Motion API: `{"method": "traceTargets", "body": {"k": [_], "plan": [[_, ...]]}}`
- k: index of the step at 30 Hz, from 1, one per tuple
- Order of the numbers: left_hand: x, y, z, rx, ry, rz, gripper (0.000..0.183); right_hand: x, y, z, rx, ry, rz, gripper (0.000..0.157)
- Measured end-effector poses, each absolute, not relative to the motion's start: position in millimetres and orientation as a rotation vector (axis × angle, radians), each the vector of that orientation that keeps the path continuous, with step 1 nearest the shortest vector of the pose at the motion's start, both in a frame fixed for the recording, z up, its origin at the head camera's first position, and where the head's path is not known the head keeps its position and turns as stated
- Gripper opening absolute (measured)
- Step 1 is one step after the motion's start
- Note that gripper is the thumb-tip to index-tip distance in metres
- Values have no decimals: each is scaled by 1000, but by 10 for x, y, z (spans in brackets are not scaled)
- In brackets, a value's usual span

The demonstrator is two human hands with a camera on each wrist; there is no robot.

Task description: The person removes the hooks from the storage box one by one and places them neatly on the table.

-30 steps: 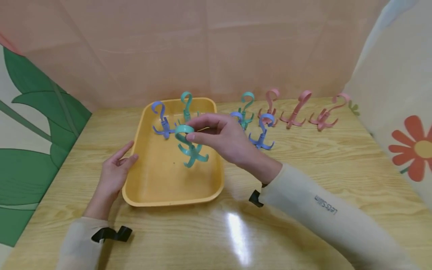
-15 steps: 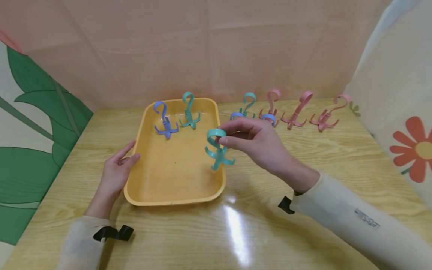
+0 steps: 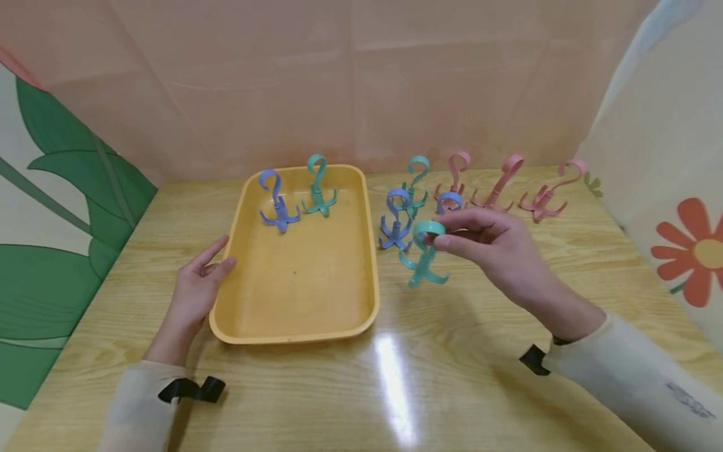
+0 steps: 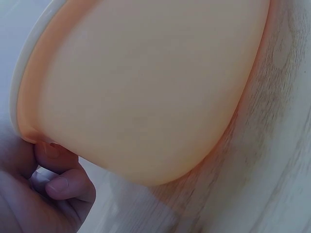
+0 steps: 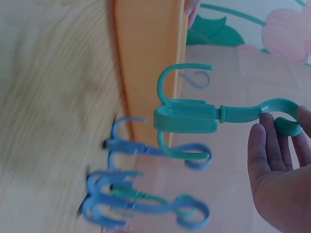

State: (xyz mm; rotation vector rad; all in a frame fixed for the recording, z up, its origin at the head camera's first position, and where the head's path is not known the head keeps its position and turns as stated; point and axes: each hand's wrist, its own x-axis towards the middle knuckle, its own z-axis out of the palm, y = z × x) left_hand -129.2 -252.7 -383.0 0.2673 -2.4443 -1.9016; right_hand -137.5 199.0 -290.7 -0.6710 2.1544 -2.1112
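Right hand (image 3: 499, 251) pinches a green hook (image 3: 421, 269) by its curl (image 3: 429, 227), probably keeping prongs (image 3: 437, 277) clear, past the right edge of the tray (image 3: 294, 301); left hand (image 3: 194, 285) grips its left edge, likely steadying it.

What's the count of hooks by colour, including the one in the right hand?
Green hooks: 3 (one held by the right hand, one in the tray, one on the table)
Blue hooks: 3 (one in the tray, two on the table)
Pink hooks: 3 (all on the table)
Total: 9
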Motion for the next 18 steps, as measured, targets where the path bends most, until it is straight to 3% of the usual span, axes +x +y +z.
{"method": "traceTargets", "body": {"k": [18], "plan": [[-1293, -2530, -3842, 282, -2453, -1885, 60, -1341, 2675, -3100, -529, 2271, -2158, 25]]}}
